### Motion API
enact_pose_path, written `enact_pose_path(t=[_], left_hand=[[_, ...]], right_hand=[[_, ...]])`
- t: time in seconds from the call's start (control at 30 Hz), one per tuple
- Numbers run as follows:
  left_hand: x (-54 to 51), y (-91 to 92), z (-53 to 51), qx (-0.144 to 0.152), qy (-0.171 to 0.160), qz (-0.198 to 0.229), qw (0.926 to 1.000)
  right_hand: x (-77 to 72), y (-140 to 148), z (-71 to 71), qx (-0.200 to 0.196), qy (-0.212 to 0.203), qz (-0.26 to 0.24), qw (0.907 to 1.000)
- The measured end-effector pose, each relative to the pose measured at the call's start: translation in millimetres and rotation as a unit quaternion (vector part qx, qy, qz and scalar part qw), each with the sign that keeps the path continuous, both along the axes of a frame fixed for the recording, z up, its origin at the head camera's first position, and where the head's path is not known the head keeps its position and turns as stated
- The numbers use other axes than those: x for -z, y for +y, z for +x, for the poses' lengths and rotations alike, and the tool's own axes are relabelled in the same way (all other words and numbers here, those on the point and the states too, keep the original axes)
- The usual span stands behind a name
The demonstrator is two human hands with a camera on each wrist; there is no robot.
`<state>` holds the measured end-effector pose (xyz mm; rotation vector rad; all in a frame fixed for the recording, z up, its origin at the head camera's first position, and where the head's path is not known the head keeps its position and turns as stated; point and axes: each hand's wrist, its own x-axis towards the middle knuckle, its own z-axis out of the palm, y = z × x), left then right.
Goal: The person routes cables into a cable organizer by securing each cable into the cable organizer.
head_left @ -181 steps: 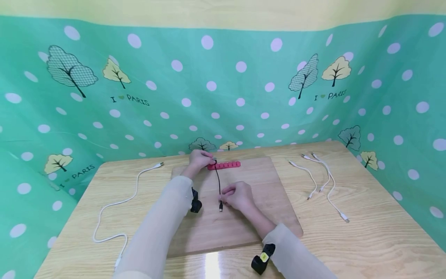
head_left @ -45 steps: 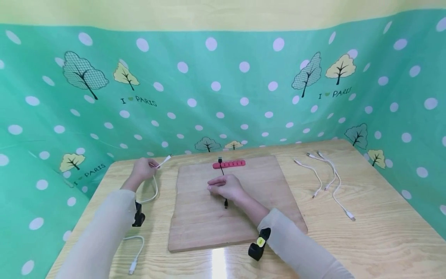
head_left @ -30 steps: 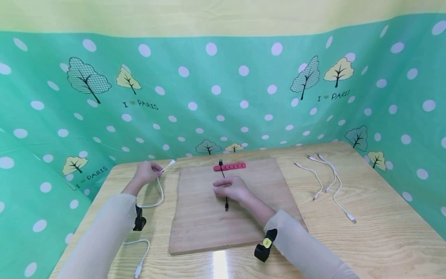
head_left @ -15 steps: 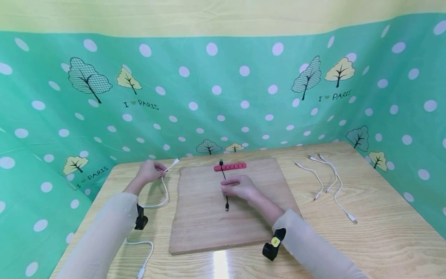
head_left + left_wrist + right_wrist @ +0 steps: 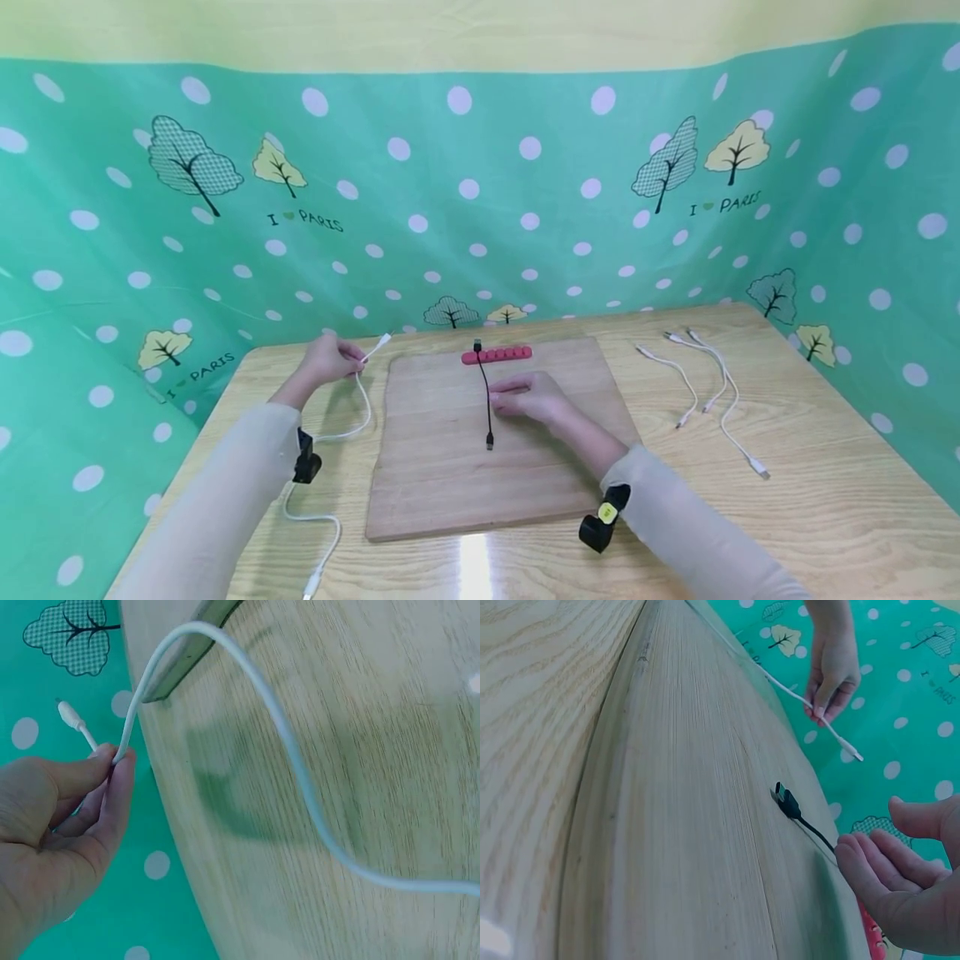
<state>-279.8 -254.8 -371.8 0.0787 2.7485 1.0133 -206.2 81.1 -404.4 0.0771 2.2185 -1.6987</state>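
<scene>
My left hand (image 5: 330, 360) pinches a long white USB cable (image 5: 367, 408) just behind one plug, at the table's back left. In the left wrist view, thumb and fingertips hold that white cable (image 5: 289, 742), which arches up and then runs down across the wood. A short black USB cable (image 5: 488, 408) runs down the wooden board from a red cable organizer (image 5: 506, 355), one plug beyond the organizer's left end. My right hand (image 5: 536, 398) is just right of the black cable, fingers loosely extended; its fingertips (image 5: 844, 855) are by the cable, contact unclear.
The wooden board (image 5: 435, 483) lies mid-table. Several white cables (image 5: 723, 375) lie on the table to its right. The long cable's other plug (image 5: 312, 582) lies near the front edge. A green dotted curtain (image 5: 480, 200) hangs behind the table.
Earlier, both hands were at the black cable. My left hand has since taken the long white cable and carries it right. My right hand has shifted right, uncovering the black cable's middle.
</scene>
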Motion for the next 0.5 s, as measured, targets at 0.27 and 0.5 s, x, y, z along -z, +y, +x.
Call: enact_pose_path(t=[0.27, 0.5], left_hand=[[-7.5, 6.8, 1.8, -0.012, -0.046, 0.041, 0.9980], [-11.0, 17.0, 3.3, -0.020, -0.085, 0.076, 0.9933]], right_hand=[[-3.1, 4.1, -0.7, -0.007, -0.006, -0.008, 0.9999], [-1.4, 9.0, -0.7, -0.008, -0.007, -0.004, 0.9999]])
